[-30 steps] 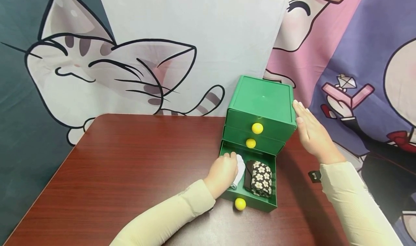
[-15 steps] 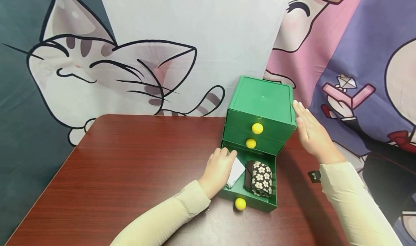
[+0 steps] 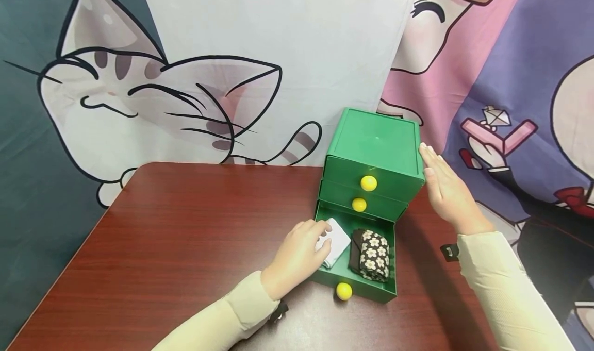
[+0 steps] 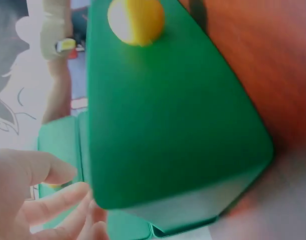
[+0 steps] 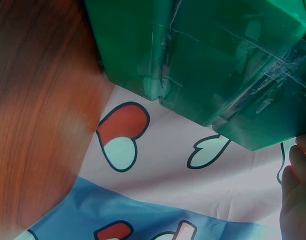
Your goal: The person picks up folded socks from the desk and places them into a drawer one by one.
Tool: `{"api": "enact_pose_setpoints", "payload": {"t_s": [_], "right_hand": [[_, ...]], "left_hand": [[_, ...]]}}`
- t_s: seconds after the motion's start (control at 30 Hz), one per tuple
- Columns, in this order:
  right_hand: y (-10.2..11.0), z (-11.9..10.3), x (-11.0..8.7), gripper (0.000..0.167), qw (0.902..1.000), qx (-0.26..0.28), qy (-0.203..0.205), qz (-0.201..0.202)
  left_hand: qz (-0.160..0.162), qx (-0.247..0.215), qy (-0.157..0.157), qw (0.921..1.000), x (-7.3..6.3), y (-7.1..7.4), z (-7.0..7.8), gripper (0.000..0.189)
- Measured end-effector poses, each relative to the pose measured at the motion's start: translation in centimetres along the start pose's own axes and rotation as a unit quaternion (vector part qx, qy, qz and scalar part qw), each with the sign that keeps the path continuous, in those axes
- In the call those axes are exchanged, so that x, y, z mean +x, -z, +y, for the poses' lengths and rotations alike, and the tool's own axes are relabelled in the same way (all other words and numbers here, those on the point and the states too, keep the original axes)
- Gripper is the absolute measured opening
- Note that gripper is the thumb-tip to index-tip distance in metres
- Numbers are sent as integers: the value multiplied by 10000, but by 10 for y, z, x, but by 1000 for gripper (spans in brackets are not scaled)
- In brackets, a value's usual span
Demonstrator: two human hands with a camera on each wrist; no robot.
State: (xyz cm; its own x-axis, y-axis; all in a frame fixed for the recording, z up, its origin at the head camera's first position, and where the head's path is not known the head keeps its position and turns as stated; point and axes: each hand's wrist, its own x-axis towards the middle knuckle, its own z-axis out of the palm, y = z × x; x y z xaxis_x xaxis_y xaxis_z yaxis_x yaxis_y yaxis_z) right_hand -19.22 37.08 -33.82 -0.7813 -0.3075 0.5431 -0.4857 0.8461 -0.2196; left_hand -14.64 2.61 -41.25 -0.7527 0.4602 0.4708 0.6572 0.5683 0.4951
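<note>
A green drawer cabinet (image 3: 373, 142) with yellow ball knobs stands near the table's back right. Its bottom drawer (image 3: 362, 288) is pulled out. Inside lie a folded white cloth (image 3: 339, 241) on the left and a rolled black cloth with white flowers (image 3: 374, 255) on the right. My left hand (image 3: 299, 255) hovers over the drawer's left rim beside the white cloth, fingers loosely bent and apart. In the left wrist view those fingers (image 4: 62, 202) hold nothing. My right hand (image 3: 449, 194) rests with straight fingers against the cabinet's right side.
The brown wooden table (image 3: 199, 237) extends to the left of the cabinet. Behind it hangs a cloth backdrop (image 3: 278, 26) printed with cartoon figures. The two upper drawers are closed, each with a yellow knob (image 3: 368, 183).
My left hand let go of the white cloth and drew back to the left and down. The cloth now lies flatter in the drawer. My right hand has stayed in place.
</note>
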Motion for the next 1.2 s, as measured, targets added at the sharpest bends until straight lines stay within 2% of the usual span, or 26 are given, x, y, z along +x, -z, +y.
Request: {"api": "enact_pose_setpoints", "payload": {"t_s": [0.17, 0.3, 0.37, 0.47, 0.57, 0.7, 0.83, 0.93, 1.03, 1.1, 1.2], "right_hand": [[1, -1, 0, 50, 10000, 0, -3, -19], [1, -2, -1, 50, 10000, -19, -29, -26], [1, -2, -1, 50, 10000, -18, -24, -27], [1, -1, -1, 50, 10000, -15, -22, -17], [1, -1, 0, 50, 10000, -2, -30, -18], [2, -1, 0, 50, 10000, 3, -43, -30], [2, -2, 0, 51, 10000, -23, 3, -33], [3, -2, 1, 51, 10000, -28, 39, -29], [3, -1, 2, 51, 10000, 5, 34, -19], [3, -2, 2, 51, 10000, 12, 28, -25], [3, -2, 1, 51, 10000, 1, 16, -30]], "left_hand": [[-111, -376, 148, 9991, -11, 9, 6, 14], [-363, -1026, 407, 9932, -20, 14, 7, 12], [-654, -1461, 579, 9854, -23, 16, 6, 11], [-1149, -2122, 852, 9667, -29, 20, 4, 10], [-1435, -2456, 1040, 9530, -34, 21, 3, 10], [-1562, -2592, 1136, 9463, -40, 20, 3, 11], [-1863, -2767, 1286, 9339, -44, 18, 3, 14], [-2203, -2826, 1521, 9211, -45, 15, 1, 18], [-2529, -2948, 1775, 9042, -46, 10, -1, 21], [-2714, -3099, 1964, 8898, -48, 5, -2, 21], [-2956, -3541, 2199, 8596, -50, -5, -4, 22]]}}
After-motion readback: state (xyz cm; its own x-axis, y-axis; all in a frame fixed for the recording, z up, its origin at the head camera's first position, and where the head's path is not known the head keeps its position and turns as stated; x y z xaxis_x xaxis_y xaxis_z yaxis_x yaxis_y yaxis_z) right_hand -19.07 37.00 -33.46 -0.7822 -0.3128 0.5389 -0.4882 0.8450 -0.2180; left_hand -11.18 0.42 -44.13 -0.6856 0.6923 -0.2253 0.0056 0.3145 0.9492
